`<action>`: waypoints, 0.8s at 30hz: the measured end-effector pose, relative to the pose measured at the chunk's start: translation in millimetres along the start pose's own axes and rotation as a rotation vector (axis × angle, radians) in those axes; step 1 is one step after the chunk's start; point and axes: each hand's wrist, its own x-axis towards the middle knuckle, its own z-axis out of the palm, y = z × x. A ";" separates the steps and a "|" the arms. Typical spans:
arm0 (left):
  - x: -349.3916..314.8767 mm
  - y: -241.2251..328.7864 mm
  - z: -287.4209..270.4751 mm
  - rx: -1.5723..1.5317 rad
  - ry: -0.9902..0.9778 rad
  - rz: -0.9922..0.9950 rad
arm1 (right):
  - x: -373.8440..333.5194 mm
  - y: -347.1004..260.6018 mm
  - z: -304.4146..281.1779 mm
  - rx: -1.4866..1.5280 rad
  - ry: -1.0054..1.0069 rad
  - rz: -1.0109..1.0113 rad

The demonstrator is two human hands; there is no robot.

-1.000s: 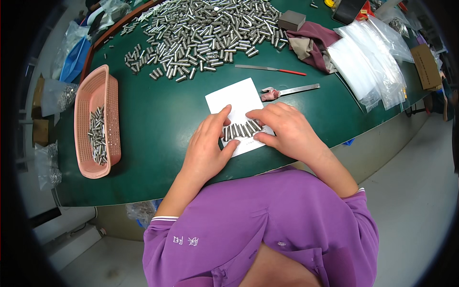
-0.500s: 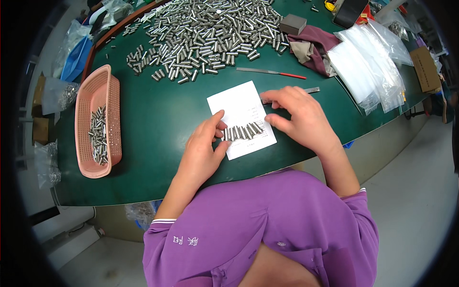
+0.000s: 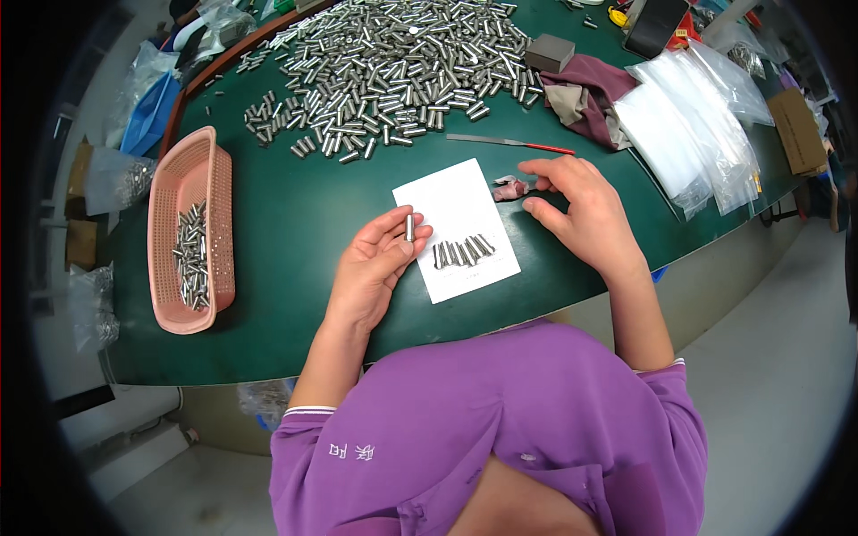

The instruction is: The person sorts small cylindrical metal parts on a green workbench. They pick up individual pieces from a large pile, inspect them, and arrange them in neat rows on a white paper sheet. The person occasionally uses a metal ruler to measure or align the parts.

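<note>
Between thumb and fingertips, my left hand [image 3: 366,263] grips a short shiny metal pin [image 3: 410,227], held upright over the left edge of a white printed sheet [image 3: 447,195]. On that sheet lies a slanting row of several similar metal pins [image 3: 463,251]. My right hand [image 3: 585,214] hovers right of the sheet, thumb and fingers apart, with nothing seen in its grasp. By its fingertips lies a small tool with a pinkish wrapped end [image 3: 510,188]; the hand hides the rest of it.
A large heap of metal pins [image 3: 402,71] covers the far table. At left stands a pink basket [image 3: 223,232] with pins inside. A red-handled file [image 3: 509,142] lies beyond the sheet. Right of it are a maroon cloth [image 3: 594,89], a grey block [image 3: 549,53] and clear plastic bags [image 3: 688,125].
My left hand has lifted one pin off the left end of the row. My right hand has shifted right, away from the sheet, uncovering the tool's wrapped end.
</note>
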 end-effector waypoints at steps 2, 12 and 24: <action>0.7 -0.9 -1.0 0.003 -0.009 0.012 | -0.3 -1.2 0.2 0.008 0.002 0.008; -0.3 1.0 0.8 -0.093 -0.033 -0.027 | -2.4 -3.7 -1.3 0.002 0.012 -0.011; -1.8 -4.4 -3.2 -0.053 -0.069 0.041 | -2.6 -3.4 -0.4 -0.011 0.012 0.000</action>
